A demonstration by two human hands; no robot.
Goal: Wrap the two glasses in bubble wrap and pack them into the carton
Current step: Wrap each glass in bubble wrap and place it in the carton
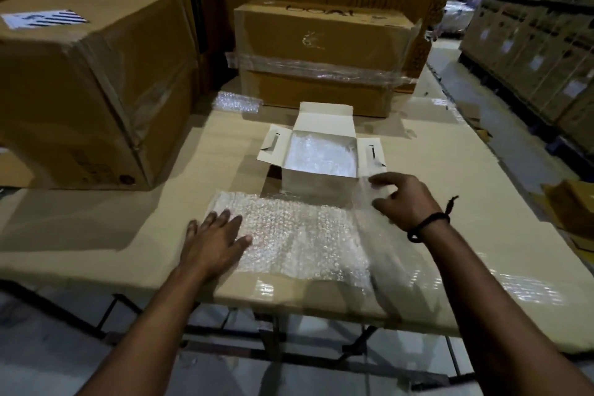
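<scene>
Left hand (pixel 218 241) flat, fingers spread, pins wrap (pixel 299 235) to bench (pixel 450 154). Right hand (pixel 405 199) pinches raised edge beside carton (pixel 308 183). Best: pull taut, lay flat, smooth creases.

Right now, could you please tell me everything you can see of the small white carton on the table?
The small white carton stands upright on the cardboard-covered table, beyond the flat bubble wrap sheet. It looks like white card. Its top is open: the rear flap stands up, the two slotted side flaps splay outward. A bubble wrap filling shows inside. The right hand, holding the sheet's raised end, is beside its front right corner; contact cannot be told.
</scene>
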